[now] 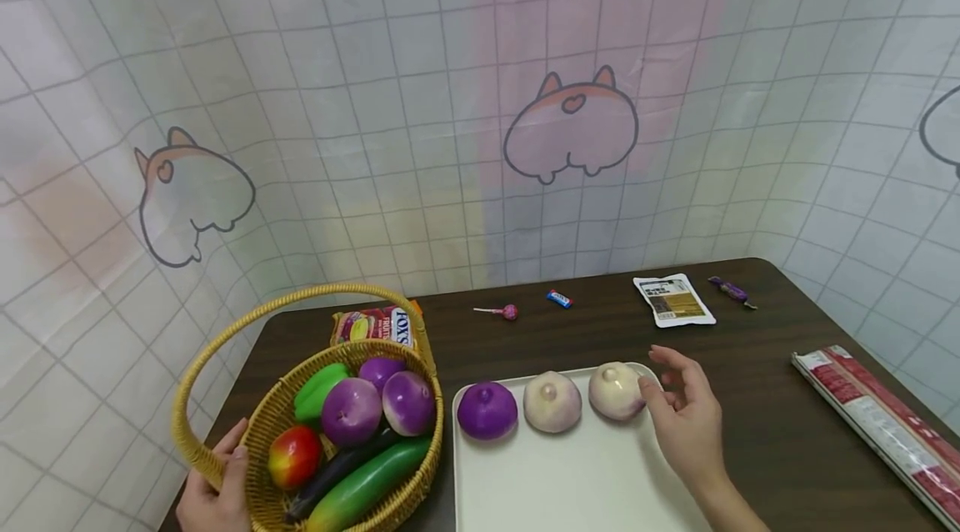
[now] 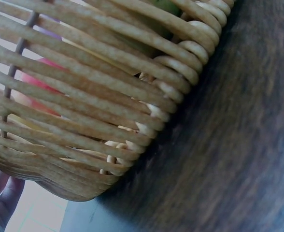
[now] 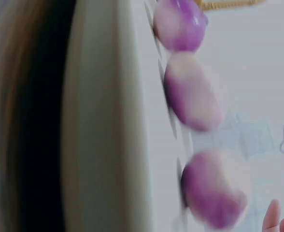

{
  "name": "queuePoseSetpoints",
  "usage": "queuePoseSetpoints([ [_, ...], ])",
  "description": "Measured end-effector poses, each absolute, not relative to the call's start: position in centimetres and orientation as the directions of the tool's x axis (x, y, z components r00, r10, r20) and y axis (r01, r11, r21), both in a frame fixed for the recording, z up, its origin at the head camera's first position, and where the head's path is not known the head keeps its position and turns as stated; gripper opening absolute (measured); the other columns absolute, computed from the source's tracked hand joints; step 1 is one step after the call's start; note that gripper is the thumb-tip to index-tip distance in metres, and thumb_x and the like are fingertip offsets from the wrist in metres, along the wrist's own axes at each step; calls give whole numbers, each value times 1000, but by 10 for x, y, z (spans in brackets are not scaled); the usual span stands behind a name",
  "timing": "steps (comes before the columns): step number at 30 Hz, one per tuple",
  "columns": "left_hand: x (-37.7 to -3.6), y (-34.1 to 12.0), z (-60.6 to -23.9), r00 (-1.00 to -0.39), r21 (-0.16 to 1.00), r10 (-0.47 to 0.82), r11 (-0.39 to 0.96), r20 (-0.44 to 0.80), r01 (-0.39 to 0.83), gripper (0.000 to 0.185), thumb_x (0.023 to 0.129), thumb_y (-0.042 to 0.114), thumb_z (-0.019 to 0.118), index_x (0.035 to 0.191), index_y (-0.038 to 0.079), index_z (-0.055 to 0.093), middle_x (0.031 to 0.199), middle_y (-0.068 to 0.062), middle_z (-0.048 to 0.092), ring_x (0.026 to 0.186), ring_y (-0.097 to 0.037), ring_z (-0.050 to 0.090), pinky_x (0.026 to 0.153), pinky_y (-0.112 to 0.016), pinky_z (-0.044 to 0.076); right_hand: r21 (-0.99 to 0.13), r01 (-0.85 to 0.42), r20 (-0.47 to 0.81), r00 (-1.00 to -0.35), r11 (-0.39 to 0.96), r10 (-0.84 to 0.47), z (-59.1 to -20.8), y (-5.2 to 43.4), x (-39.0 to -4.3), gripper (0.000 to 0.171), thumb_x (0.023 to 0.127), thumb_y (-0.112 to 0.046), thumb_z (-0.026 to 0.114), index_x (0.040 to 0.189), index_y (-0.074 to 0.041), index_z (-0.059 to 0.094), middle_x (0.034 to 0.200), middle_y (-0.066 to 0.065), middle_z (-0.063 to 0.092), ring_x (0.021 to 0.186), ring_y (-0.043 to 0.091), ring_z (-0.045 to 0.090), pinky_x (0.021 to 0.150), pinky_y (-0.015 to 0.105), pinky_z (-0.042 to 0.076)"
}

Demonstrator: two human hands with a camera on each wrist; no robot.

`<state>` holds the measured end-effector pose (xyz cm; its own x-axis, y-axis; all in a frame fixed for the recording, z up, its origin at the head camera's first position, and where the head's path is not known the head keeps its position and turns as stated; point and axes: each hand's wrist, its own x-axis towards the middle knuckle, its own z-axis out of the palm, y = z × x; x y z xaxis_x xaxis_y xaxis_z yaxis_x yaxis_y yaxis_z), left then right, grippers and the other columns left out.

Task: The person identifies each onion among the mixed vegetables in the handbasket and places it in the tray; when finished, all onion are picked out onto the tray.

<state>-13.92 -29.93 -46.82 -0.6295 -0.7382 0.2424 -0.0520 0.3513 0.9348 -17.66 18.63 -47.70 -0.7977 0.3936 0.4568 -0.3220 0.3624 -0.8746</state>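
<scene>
At the lower left my left hand (image 1: 216, 489) grips the side of a wicker basket (image 1: 422, 478) near the foot of its hoop handle. Inside it lie a green pepper (image 1: 318, 392), several purple toy onions (image 1: 351, 412), a red-and-yellow fruit (image 1: 295, 457), an eggplant (image 1: 341, 474) and a cucumber (image 1: 375, 482). Beside the basket, a white tray (image 1: 555, 482) bears a row of toy onions: one purple (image 1: 487, 411), two whitish (image 1: 552, 403). My right hand (image 1: 686, 424) hovers over the tray's right edge, fingers loosely bent and holding nothing, thumb close to the end onion (image 3: 215, 188).
Behind the basket lies a Fox's candy bag (image 1: 375, 326). Along the back of the dark table are a lollipop (image 1: 508, 312), a small blue candy (image 1: 559, 298), a white pouch (image 1: 673, 300) and a purple-wrapped candy (image 1: 732, 292). A long red-and-white package (image 1: 885, 432) lies at right.
</scene>
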Motion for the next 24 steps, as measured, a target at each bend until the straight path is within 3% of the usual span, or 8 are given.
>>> queuePoseSetpoints([
  [6,-138,-301,-468,-635,929,-732,365,247,-59,36,95,35,63,94,0,69,110,25,67,70,15,58,55,-8,45,-840,-465,534,-799,281,274,-462,157,-173,40,81,21,61,117,3,62,115,13,60,93,16,49,70,14,47],
  [9,-138,-302,-468,-630,923,-726,384,275,-40,35,95,34,64,95,-1,70,112,22,68,75,18,57,59,-6,44,-825,-507,557,-804,250,207,-459,140,-173,39,82,18,63,115,-1,64,113,11,60,93,14,49,70,17,48],
  [16,-138,-304,-467,-622,913,-718,407,311,-13,32,95,30,65,91,-1,68,113,19,69,79,18,56,63,-4,43,-825,-524,540,-841,213,24,-457,89,-171,38,83,10,68,111,-16,66,111,-1,62,94,20,51,72,28,52],
  [21,-138,-306,-470,-635,914,-709,405,307,-11,30,95,30,64,95,0,70,114,19,69,82,17,56,66,-4,42,-817,-543,529,-839,193,-126,-449,57,-169,41,82,9,69,114,-15,64,116,-2,61,101,19,54,77,32,54],
  [24,-140,-304,-473,-647,908,-690,418,326,12,30,97,28,62,91,-2,67,117,13,69,85,13,56,70,-4,40,-831,-529,494,-844,170,-208,-449,44,-174,44,83,6,70,121,-17,61,124,-1,58,109,21,58,84,36,54],
])
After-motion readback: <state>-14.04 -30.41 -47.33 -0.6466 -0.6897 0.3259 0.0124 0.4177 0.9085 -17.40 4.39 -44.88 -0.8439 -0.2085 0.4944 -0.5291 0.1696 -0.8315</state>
